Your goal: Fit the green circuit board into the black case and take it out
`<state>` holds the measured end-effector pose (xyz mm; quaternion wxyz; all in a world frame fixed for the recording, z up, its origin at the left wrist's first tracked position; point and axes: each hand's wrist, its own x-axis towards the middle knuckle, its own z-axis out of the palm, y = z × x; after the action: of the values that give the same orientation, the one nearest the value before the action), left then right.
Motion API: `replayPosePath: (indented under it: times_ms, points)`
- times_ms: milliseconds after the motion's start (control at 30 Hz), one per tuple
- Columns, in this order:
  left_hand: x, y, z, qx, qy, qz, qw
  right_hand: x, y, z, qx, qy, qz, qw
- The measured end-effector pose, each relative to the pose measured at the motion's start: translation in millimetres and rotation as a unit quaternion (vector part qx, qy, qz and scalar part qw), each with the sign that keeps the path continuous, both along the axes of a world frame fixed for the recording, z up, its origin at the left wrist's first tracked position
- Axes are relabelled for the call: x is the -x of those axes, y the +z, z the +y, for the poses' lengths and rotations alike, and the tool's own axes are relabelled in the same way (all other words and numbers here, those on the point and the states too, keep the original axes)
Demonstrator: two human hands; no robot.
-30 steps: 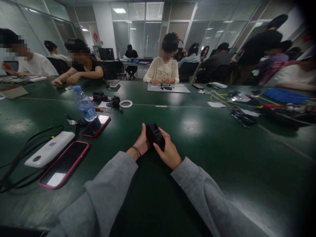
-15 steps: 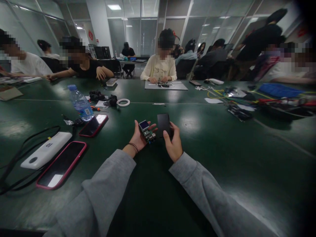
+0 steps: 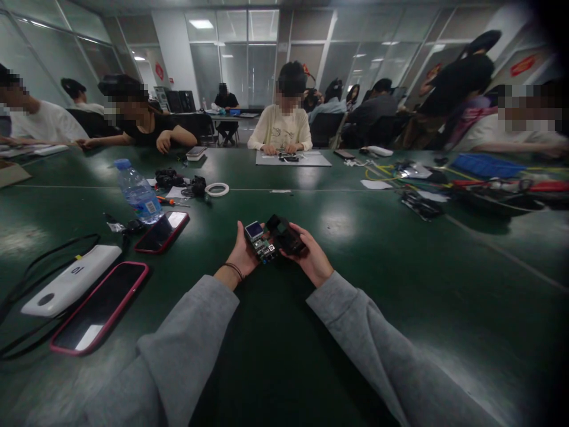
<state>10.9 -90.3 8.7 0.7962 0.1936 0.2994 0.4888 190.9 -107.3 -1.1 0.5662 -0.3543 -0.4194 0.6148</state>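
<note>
My left hand [image 3: 242, 255] holds a small green circuit board [image 3: 261, 242] with a little blue screen on top, just above the dark green table [image 3: 355, 284]. My right hand [image 3: 313, 258] holds a black plastic casing [image 3: 285, 235], tilted with its hollow side up, right beside the board. Board and casing touch or nearly touch between my hands. Both arms wear grey sleeves, and a dark band circles my left wrist.
To my left lie a pink-edged phone [image 3: 100, 305], a white power bank [image 3: 71, 279] with black cable, a second phone [image 3: 162, 231] and a water bottle [image 3: 137, 193]. A tape ring [image 3: 217, 189] lies farther off. Cables and tools [image 3: 422, 196] sit far right. Several people sit around the table.
One second ago both hands held the closed black unit together. The casing then came off the board, held upright in my right hand. Now it is tilted down against the board.
</note>
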Motion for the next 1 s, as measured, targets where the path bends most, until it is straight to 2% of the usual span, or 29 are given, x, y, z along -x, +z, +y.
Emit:
replayPosePath:
  times_ms: [233, 433, 567, 667, 867, 1000]
  points:
    - [5, 4.3, -1, 0.007, -0.002, -0.038, 0.999, 0, -4.0, 2, -0.051, 0.01, -0.143, 0.988]
    - [9, 6.0, 4, 0.016, -0.001, -0.059, 0.998, -4, -13.0, 7, -0.076, 0.015, -0.161, 0.984]
    - [11, 5.5, 12, 0.019, -0.003, -0.054, 0.998, -2, -16.2, 14, -0.108, -0.016, -0.216, 0.97]
    - [15, 4.2, 21, 0.023, -0.004, -0.041, 0.999, 2, -16.3, 26, -0.137, -0.034, -0.264, 0.954]
    - [22, 2.4, 44, 0.01, -0.007, -0.04, 0.999, 8, -19.4, 62, -0.128, -0.028, -0.256, 0.958]
    - [28, 1.9, 59, 0.012, -0.006, -0.045, 0.999, 10, -21.6, 77, -0.147, -0.049, -0.289, 0.945]
